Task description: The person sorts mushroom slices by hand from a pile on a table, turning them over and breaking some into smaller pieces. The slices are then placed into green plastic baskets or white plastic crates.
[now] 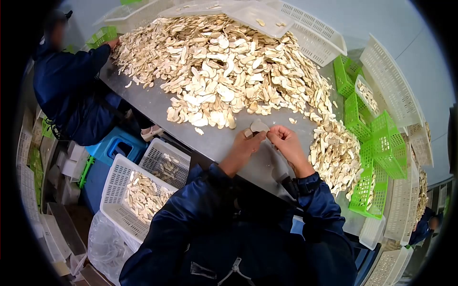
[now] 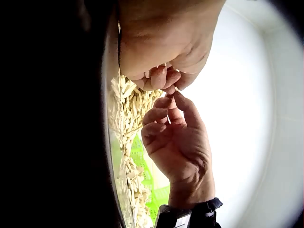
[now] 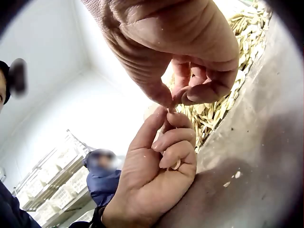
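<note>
A pale, thin dried mushroom slice point(image 1: 260, 126) is held up over the metal table's near side. My left hand point(image 1: 244, 149) pinches it between thumb and fingertips. From the other side, my right hand point(image 1: 288, 145) pinches at its lower edge, the fingertips of both hands meeting there. In the right wrist view, a second small pale piece point(image 3: 176, 165) shows within the curled fingers of my left hand. Beyond the hands spreads a large heap of similar dried slices point(image 1: 229, 71), and a smaller pile point(image 1: 334, 152) lies to the right.
Green baskets point(image 1: 373, 193) line the table's right side, with white crates point(image 1: 398, 71) behind them. More white crates stand at the far edge. A white crate point(image 1: 112, 188) with slices sits low at left. Another person point(image 1: 71, 86) works at the table's left end.
</note>
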`<state>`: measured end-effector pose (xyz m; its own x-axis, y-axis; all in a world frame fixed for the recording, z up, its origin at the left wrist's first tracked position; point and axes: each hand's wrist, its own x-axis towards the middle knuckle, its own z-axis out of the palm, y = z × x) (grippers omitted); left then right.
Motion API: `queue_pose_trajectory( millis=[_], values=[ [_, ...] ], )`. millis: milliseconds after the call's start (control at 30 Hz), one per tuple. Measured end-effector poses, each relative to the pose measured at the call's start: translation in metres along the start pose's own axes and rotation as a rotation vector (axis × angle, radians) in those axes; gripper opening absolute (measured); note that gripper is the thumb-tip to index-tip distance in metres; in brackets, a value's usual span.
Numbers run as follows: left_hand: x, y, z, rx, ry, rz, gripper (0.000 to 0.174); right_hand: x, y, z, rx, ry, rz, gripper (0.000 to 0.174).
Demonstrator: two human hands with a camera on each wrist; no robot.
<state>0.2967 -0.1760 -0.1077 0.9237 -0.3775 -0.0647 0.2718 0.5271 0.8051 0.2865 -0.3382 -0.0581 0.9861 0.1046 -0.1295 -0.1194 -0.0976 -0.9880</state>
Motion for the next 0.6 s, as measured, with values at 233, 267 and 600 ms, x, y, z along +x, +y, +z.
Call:
queue_pose_trajectory(
  millis=[233,267,600],
  values=[
    [0.0005,-0.0022,0.0016,0.002,0.006,0.004,0.017,0.0009,0.0022,0.001,0.022,0.023,0.012,0.005],
    [0.0003,-0.0024,0.0011,0.002,0.001,0.002,0.017,0.0002,0.0017,0.0013,0.031,0.022,0.024,0.005],
    [0.0034,-0.0061,-0.0052,-0.035,-0.077,-0.036,0.017,0.0006,-0.0002,0.0015,0.068,-0.006,0.086,0.005]
  ],
)
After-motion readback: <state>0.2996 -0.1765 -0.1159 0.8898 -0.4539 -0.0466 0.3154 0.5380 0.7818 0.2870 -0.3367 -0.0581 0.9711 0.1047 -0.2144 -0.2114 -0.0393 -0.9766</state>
